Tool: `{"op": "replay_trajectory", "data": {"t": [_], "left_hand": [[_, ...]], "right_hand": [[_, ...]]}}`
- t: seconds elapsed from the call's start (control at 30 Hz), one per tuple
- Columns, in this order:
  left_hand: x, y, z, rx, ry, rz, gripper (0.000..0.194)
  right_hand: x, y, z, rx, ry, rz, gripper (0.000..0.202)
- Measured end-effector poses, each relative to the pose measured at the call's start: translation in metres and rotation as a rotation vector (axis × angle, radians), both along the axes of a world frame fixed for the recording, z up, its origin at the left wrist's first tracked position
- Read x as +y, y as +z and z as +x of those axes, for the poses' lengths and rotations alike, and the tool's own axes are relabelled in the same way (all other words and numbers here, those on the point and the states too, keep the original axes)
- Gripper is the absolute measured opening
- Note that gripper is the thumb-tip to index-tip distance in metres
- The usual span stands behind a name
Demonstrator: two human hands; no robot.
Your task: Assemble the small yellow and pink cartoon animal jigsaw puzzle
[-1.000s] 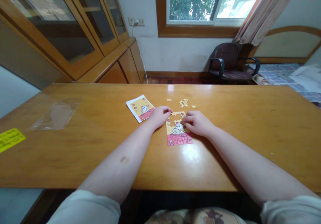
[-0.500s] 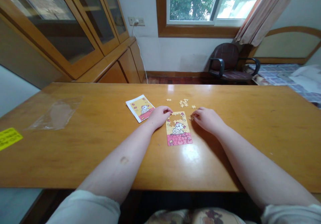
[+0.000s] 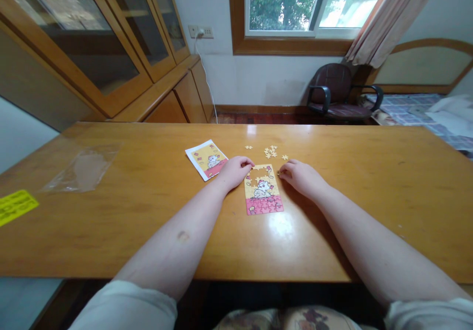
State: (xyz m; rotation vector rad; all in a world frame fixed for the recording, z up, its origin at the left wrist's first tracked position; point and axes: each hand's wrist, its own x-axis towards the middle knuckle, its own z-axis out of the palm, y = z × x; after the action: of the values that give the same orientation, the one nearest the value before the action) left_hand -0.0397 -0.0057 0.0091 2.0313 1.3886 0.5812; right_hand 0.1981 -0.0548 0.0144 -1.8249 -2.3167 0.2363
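Note:
A jigsaw puzzle (image 3: 264, 202) with a white cartoon animal on yellow and pink lies partly assembled on the table, a gap showing in its upper part. My left hand (image 3: 238, 169) rests at its upper left corner, fingers curled together; whatever is between them is hidden. Just off the puzzle's right edge, my right hand (image 3: 297, 173) pinches a small puzzle piece (image 3: 279, 173), mostly covered by the fingers. Several loose yellow pieces (image 3: 271, 151) lie beyond the puzzle, with a single piece (image 3: 285, 157) near my right hand and others (image 3: 249, 147) to the left.
A picture card (image 3: 203, 153) showing the same design lies left of the puzzle, partly behind my left hand. Farther left are a clear plastic bag (image 3: 86, 170) and a yellow label (image 3: 16, 207). The wooden table (image 3: 148, 212) faces a chair (image 3: 332, 91) and a window.
My right hand has shifted slightly left toward the puzzle's edge, with the piece in its fingers. My left hand stays in place.

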Motion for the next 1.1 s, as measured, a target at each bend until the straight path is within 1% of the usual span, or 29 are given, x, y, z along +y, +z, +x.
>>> {"op": "replay_trajectory", "data": {"t": [0.23, 0.57, 1.1], "left_hand": [[-0.0001, 0.0016, 0.0010, 0.007, -0.002, -0.004, 0.022], [-0.0004, 0.0005, 0.0002, 0.009, -0.002, 0.002, 0.021], [0.0004, -0.0017, 0.0001, 0.001, 0.002, 0.009, 0.021]], "right_hand": [[-0.0030, 0.0029, -0.0036, 0.043, 0.018, -0.007, 0.008], [-0.0029, 0.0030, -0.0039, 0.082, 0.048, 0.007, 0.012], [-0.0012, 0.0014, -0.0045, 0.048, 0.029, -0.006, 0.021]]}}
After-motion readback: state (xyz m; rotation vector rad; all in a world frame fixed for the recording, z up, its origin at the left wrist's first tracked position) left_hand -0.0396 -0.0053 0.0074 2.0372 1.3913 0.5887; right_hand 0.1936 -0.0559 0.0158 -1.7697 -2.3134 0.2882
